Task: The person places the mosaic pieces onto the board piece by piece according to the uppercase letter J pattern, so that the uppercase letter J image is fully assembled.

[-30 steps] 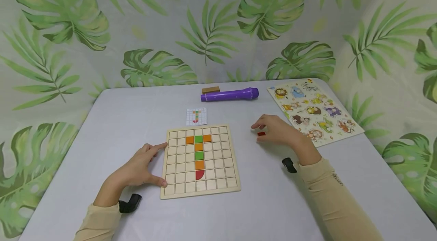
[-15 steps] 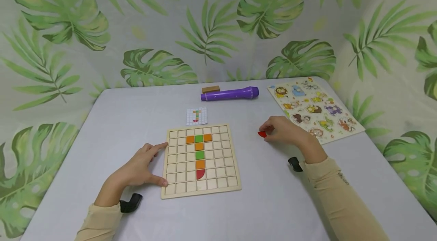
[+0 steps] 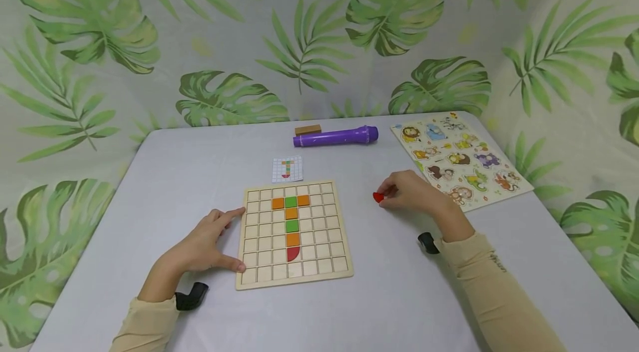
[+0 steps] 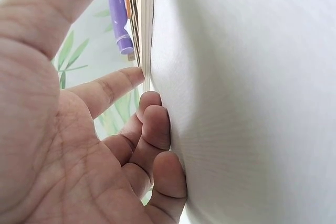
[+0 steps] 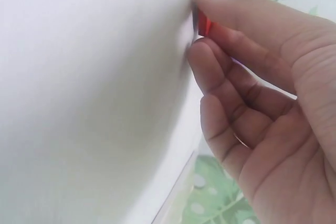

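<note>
A light wooden grid board point(image 3: 319, 263) lies on the table, bearing several orange and green square tiles and one red rounded tile point(image 3: 293, 254) in a T-like figure. At its left edge my left hand point(image 3: 204, 244) rests spread, index fingertip and thumb tip touching the rim. In the left wrist view, the left index finger point(image 4: 113, 88) meets the board's side point(image 4: 147, 30) while the other fingers bend near the cloth. Right of the board my right hand point(image 3: 409, 194) pinches a red tile point(image 3: 378, 197) between thumb and fingers; the right wrist view shows the red tile point(image 5: 203, 23) close to the tabletop.
Behind the board lies a small paper card point(image 3: 287, 169) printed with a coloured grid figure. Farther back are a purple microphone-shaped object point(image 3: 334, 137) and a small wooden block point(image 3: 308, 130). An animal puzzle board point(image 3: 481, 161) lies at the right, beyond the right hand.
The right hand first shifted right, then slightly back left, with the red tile now showing more at its fingertips. The left hand and the board have stayed put.
</note>
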Action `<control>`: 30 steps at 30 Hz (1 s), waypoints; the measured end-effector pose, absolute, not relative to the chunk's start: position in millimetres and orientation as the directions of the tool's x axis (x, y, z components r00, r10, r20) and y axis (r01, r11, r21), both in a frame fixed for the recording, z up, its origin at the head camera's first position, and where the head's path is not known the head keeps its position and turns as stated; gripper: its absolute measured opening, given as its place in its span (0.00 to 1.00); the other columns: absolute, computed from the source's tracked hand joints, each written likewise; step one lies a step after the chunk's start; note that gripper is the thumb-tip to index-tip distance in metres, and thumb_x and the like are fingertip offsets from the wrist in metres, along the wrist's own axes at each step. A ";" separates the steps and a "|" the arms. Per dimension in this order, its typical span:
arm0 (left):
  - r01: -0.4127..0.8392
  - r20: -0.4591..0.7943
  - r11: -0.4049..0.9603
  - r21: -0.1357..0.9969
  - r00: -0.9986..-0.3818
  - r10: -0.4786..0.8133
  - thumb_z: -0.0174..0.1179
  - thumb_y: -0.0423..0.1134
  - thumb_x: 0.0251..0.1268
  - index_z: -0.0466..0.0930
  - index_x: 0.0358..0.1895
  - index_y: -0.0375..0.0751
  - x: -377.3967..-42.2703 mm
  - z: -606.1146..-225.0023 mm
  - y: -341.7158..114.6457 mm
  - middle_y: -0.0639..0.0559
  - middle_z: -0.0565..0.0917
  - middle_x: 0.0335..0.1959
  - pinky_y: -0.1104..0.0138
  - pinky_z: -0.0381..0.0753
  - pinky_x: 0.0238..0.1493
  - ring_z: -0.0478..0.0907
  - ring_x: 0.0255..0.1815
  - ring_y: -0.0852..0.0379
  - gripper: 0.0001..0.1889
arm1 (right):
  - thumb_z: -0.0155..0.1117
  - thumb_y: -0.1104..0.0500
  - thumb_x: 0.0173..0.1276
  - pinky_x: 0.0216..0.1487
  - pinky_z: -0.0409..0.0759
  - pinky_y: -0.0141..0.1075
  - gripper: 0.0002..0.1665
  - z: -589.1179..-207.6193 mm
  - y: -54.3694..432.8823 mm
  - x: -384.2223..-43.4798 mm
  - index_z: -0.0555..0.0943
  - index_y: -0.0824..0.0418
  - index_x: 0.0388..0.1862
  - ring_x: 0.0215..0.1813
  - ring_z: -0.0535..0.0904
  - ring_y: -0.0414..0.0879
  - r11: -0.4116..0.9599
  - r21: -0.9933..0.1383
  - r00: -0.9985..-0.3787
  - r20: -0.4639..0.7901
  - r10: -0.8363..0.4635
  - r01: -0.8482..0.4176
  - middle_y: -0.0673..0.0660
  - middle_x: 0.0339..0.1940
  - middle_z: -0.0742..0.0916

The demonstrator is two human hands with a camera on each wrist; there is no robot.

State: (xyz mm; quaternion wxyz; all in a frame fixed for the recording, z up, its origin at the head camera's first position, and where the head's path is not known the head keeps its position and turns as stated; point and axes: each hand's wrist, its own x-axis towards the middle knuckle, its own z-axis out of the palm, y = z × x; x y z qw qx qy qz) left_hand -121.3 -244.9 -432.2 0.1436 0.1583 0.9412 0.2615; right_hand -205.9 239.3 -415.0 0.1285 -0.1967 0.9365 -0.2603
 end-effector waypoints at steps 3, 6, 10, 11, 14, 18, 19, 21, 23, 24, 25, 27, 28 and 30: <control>0.225 -0.185 0.811 0.540 -0.908 0.376 0.89 0.60 0.38 0.60 0.85 0.47 -121.7 -432.7 -244.9 0.42 0.74 0.58 0.50 0.76 0.58 0.72 0.58 0.46 0.67 | 0.80 0.60 0.66 0.50 0.87 0.41 0.17 -415.2 230.4 -204.9 0.90 0.69 0.49 0.45 0.88 0.47 0.777 -0.548 -0.886 -0.130 -0.445 -0.310 0.61 0.45 0.93; 0.225 -0.185 0.811 0.540 -0.908 0.375 0.89 0.60 0.38 0.60 0.85 0.47 -122.1 -433.1 -244.8 0.42 0.74 0.58 0.51 0.75 0.58 0.71 0.58 0.47 0.68 | 0.80 0.61 0.65 0.47 0.86 0.37 0.16 -412.6 219.2 -202.4 0.90 0.68 0.48 0.43 0.87 0.45 0.759 -0.562 -0.878 -0.115 -0.465 -0.328 0.59 0.43 0.93; 0.230 -0.181 0.810 0.539 -0.908 0.378 0.89 0.60 0.38 0.60 0.85 0.47 -122.3 -433.0 -244.7 0.42 0.74 0.58 0.51 0.75 0.58 0.71 0.58 0.47 0.67 | 0.79 0.62 0.66 0.45 0.84 0.34 0.14 -408.5 200.2 -196.5 0.91 0.66 0.48 0.41 0.86 0.42 0.730 -0.584 -0.860 -0.103 -0.500 -0.355 0.57 0.42 0.93; 0.229 -0.180 0.810 0.540 -0.908 0.378 0.89 0.59 0.38 0.60 0.85 0.47 -122.3 -432.9 -244.6 0.42 0.74 0.58 0.50 0.75 0.58 0.71 0.58 0.47 0.67 | 0.78 0.62 0.66 0.45 0.84 0.34 0.13 -407.5 194.8 -194.9 0.91 0.66 0.48 0.41 0.86 0.42 0.722 -0.585 -0.852 -0.098 -0.514 -0.369 0.56 0.42 0.93; 0.231 -0.177 0.806 0.545 -0.908 0.380 0.89 0.59 0.37 0.61 0.85 0.46 -121.8 -431.7 -244.1 0.42 0.74 0.58 0.50 0.75 0.58 0.71 0.57 0.46 0.67 | 0.78 0.60 0.67 0.45 0.83 0.33 0.13 -404.5 176.6 -189.5 0.91 0.64 0.48 0.42 0.84 0.40 0.704 -0.579 -0.824 -0.094 -0.558 -0.411 0.54 0.42 0.92; 0.230 -0.177 0.805 0.546 -0.908 0.379 0.89 0.59 0.37 0.61 0.85 0.46 -121.7 -431.0 -243.8 0.42 0.74 0.58 0.49 0.75 0.59 0.71 0.58 0.46 0.67 | 0.77 0.59 0.68 0.47 0.83 0.33 0.13 -400.7 150.8 -181.2 0.92 0.63 0.49 0.42 0.83 0.39 0.674 -0.566 -0.778 -0.087 -0.622 -0.475 0.52 0.43 0.91; 0.230 -0.176 0.805 0.546 -0.908 0.379 0.89 0.59 0.37 0.61 0.85 0.46 -121.7 -431.0 -243.7 0.42 0.74 0.58 0.49 0.75 0.59 0.71 0.58 0.46 0.67 | 0.77 0.58 0.68 0.48 0.83 0.33 0.13 -400.3 144.4 -179.2 0.92 0.62 0.49 0.41 0.83 0.39 0.668 -0.564 -0.768 -0.090 -0.634 -0.485 0.52 0.42 0.91; 0.228 -0.178 0.806 0.546 -0.909 0.377 0.89 0.59 0.37 0.61 0.85 0.46 -122.0 -431.2 -243.9 0.42 0.74 0.58 0.49 0.75 0.60 0.72 0.58 0.46 0.67 | 0.78 0.58 0.69 0.48 0.83 0.32 0.12 -400.2 132.5 -175.8 0.92 0.62 0.48 0.41 0.82 0.39 0.650 -0.565 -0.746 -0.089 -0.660 -0.508 0.51 0.42 0.91; 0.226 -0.178 0.807 0.546 -0.910 0.376 0.89 0.59 0.37 0.61 0.85 0.46 -122.0 -431.1 -243.8 0.42 0.74 0.58 0.49 0.75 0.60 0.72 0.58 0.46 0.67 | 0.78 0.57 0.69 0.49 0.83 0.33 0.13 -399.3 120.6 -171.8 0.92 0.62 0.49 0.42 0.82 0.40 0.637 -0.566 -0.725 -0.096 -0.682 -0.523 0.51 0.42 0.91; 0.225 -0.179 0.807 0.546 -0.910 0.375 0.89 0.59 0.37 0.61 0.85 0.46 -122.0 -431.1 -243.9 0.42 0.74 0.58 0.49 0.75 0.59 0.72 0.58 0.46 0.67 | 0.78 0.57 0.69 0.49 0.83 0.32 0.13 -399.0 114.9 -169.9 0.92 0.61 0.49 0.42 0.82 0.41 0.632 -0.569 -0.718 -0.101 -0.689 -0.526 0.51 0.41 0.90; 0.226 -0.179 0.808 0.544 -0.910 0.375 0.89 0.59 0.37 0.61 0.85 0.46 -122.0 -431.1 -244.0 0.42 0.74 0.58 0.49 0.75 0.59 0.72 0.58 0.46 0.68 | 0.78 0.57 0.69 0.48 0.82 0.31 0.12 -399.3 109.6 -168.1 0.92 0.61 0.48 0.41 0.82 0.42 0.622 -0.571 -0.708 -0.098 -0.700 -0.536 0.51 0.41 0.90; 0.225 -0.182 0.811 0.540 -0.910 0.373 0.89 0.60 0.37 0.61 0.85 0.47 -122.1 -431.1 -244.4 0.42 0.74 0.58 0.50 0.75 0.59 0.71 0.57 0.46 0.68 | 0.78 0.57 0.69 0.47 0.82 0.30 0.12 -399.9 100.1 -164.8 0.92 0.62 0.48 0.41 0.83 0.42 0.591 -0.570 -0.678 -0.078 -0.731 -0.571 0.52 0.40 0.91; 0.223 -0.183 0.813 0.538 -0.910 0.372 0.89 0.60 0.37 0.61 0.85 0.47 -121.9 -431.2 -244.5 0.42 0.74 0.58 0.50 0.75 0.59 0.71 0.57 0.46 0.68 | 0.78 0.57 0.69 0.47 0.82 0.30 0.12 -399.3 95.6 -162.8 0.92 0.62 0.48 0.41 0.83 0.43 0.581 -0.568 -0.667 -0.073 -0.741 -0.583 0.52 0.40 0.91; 0.223 -0.185 0.814 0.536 -0.910 0.370 0.89 0.60 0.37 0.60 0.85 0.47 -122.1 -431.3 -244.9 0.42 0.74 0.58 0.50 0.75 0.58 0.71 0.58 0.46 0.68 | 0.78 0.58 0.69 0.45 0.80 0.28 0.11 -400.3 87.7 -159.7 0.92 0.61 0.47 0.40 0.82 0.42 0.558 -0.563 -0.645 -0.057 -0.762 -0.609 0.52 0.40 0.91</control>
